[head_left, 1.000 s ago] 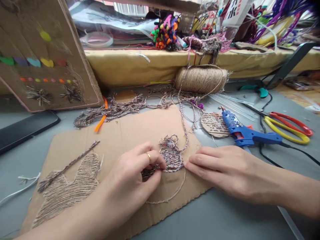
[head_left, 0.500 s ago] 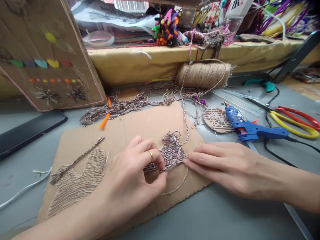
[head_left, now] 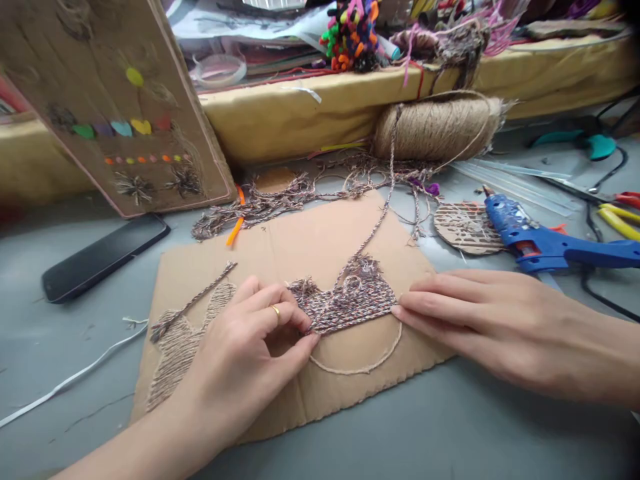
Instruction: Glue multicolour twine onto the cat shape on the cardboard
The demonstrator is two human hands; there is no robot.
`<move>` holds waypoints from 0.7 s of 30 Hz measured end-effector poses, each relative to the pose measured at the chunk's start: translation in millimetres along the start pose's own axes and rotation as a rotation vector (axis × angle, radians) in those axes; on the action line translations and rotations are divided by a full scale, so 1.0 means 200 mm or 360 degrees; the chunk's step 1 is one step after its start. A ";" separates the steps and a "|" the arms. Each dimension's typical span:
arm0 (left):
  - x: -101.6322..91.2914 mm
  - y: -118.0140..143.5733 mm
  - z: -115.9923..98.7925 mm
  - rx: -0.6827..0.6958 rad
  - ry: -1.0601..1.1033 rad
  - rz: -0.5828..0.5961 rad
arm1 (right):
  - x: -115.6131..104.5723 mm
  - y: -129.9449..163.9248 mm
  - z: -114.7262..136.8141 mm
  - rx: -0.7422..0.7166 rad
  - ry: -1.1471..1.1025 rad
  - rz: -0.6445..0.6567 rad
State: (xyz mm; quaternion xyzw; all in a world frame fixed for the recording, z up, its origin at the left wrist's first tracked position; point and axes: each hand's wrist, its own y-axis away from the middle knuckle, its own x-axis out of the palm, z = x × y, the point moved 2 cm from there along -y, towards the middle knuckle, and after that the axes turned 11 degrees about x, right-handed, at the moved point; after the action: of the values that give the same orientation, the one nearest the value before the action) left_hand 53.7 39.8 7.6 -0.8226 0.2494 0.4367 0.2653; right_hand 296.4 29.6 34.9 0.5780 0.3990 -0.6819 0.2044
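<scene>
A brown cardboard sheet (head_left: 320,243) lies flat on the grey table. On it sits a patch of multicoloured twisted string (head_left: 347,301) laid in rows inside a jute outline (head_left: 360,365). My left hand (head_left: 245,357), with a gold ring, pinches the left end of that patch between thumb and fingers. My right hand (head_left: 493,320) lies flat, its fingertips pressing the patch's right end. A strand of the same string (head_left: 373,230) runs up from the patch toward the back. A jute-filled shape (head_left: 177,343) covers the sheet's left part.
A jute twine spool (head_left: 440,127) lies at the back. Right of the sheet are a blue glue gun (head_left: 545,243), a round cardboard disc (head_left: 465,228), glue sticks and scissors handles (head_left: 620,213). A black phone (head_left: 105,257) and a leaning decorated cardboard panel (head_left: 115,100) stand left.
The view has shifted, so everything sits further right and higher. The multicoloured patch now looks wider and flatter between my hands, with both hands still on its ends.
</scene>
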 end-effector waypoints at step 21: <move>0.00 0.05 0.00 -0.0348 0.0145 -0.0072 | 0.05 -0.06 -0.01 0.0402 -0.0299 0.0042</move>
State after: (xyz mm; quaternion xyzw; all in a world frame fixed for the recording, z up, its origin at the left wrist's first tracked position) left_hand 47.2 33.3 5.0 -0.8711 0.1934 0.4174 0.1720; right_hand 286.2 40.0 29.6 0.5379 0.2815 -0.7750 0.1755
